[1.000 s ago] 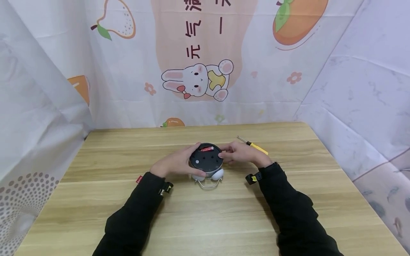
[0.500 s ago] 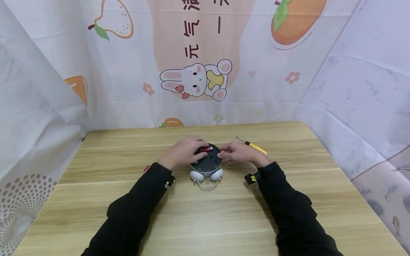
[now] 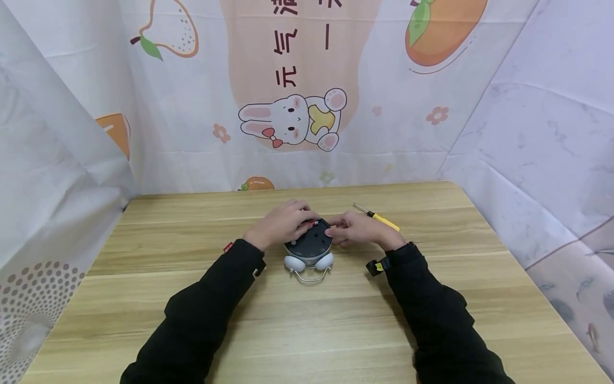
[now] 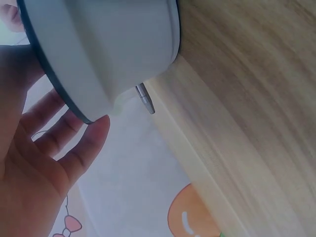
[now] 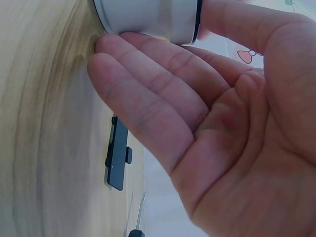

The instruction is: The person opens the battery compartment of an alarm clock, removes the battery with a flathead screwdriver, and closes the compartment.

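A twin-bell alarm clock [image 3: 313, 246] lies face down on the table, its black back up and its white bells and wire handle toward me. A red battery [image 3: 315, 222] shows at the compartment at the back's far side. My left hand [image 3: 282, 224] reaches over it, thumb and fingers on either side of the battery; fingertips hide most of it. In the left wrist view, some left fingers [image 4: 86, 148] touch the clock's rim. From the right, my right hand [image 3: 357, 228] holds the clock, thumb on the back's edge and fingers along the white side.
A yellow-handled screwdriver [image 3: 384, 221] lies beyond my right hand. In the right wrist view, a small black battery cover [image 5: 117, 155] is on the wooden table [image 3: 307, 330]. A patterned cloth [image 3: 192, 117] hangs behind the table's far edge.
My left hand has let go of the clock's left side and moved over its back to the battery, now largely covering it. The right hand keeps its place on the clock.
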`<action>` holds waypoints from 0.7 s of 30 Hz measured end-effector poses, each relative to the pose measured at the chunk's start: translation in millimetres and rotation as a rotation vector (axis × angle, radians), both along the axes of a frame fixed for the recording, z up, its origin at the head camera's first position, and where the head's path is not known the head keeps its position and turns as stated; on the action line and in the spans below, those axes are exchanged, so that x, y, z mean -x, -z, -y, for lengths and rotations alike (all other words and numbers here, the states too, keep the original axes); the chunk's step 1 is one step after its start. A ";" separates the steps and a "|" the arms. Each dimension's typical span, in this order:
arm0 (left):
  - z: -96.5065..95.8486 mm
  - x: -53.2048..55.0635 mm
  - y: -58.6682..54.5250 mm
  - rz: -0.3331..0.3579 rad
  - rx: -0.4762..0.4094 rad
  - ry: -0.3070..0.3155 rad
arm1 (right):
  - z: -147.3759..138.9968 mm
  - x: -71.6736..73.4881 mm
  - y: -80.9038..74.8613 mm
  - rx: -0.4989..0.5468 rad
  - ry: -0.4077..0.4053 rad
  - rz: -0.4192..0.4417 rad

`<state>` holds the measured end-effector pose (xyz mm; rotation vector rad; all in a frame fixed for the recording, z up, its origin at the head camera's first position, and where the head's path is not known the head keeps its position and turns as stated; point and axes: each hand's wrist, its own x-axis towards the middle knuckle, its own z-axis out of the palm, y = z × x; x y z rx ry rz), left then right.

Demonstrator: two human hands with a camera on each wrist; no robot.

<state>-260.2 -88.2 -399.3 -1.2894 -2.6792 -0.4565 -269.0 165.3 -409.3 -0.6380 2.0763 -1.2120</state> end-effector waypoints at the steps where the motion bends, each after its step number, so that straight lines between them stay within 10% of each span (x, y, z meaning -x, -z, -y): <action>1: -0.4 -0.4 0.0 0.003 -0.001 -0.002 | -0.2 -0.1 -0.1 0.001 0.001 0.001; 21: 0.9 0.8 4.6 0.031 -0.047 -0.024 | 1.6 -0.6 -1.9 -0.018 -0.001 -0.012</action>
